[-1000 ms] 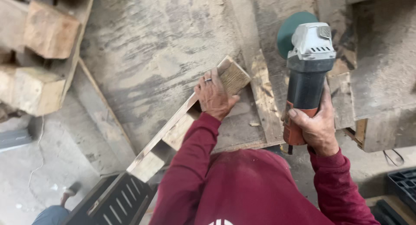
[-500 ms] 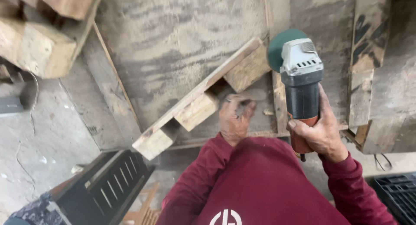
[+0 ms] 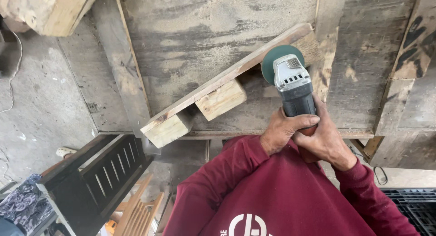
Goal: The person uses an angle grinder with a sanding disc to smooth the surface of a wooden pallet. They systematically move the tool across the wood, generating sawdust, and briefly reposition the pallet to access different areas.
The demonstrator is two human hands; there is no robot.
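Floor of grey concrete (image 3: pixel 41 109) fills the left side, with a stack of wooden blocks (image 3: pixel 45 9) at the top corner and a dark slatted frame (image 3: pixel 97 177) lower down, beside a patch of patterned cloth (image 3: pixel 20 202). Right of these lies a dusty wooden surface (image 3: pixel 190 45). On it rests a pallet piece (image 3: pixel 218 88), a long plank set on its edge and running diagonally up to the right, with square blocks fixed beneath it; its lower end juts past the surface's near edge.

Further right, the angle grinder (image 3: pixel 293 88) points away from the person, its green disc at the plank's upper end, close to the far block; whether the disc touches the wood cannot be told. The left hand (image 3: pixel 284 131) has its grip clamped around the grinder's dark body from the left. The right hand (image 3: pixel 324 140) is closed on the same body just behind and to the right, the two hands touching. Maroon sleeves (image 3: pixel 218 181) lead down to the person's chest. Weathered boards (image 3: pixel 404 68) stand at the far right.
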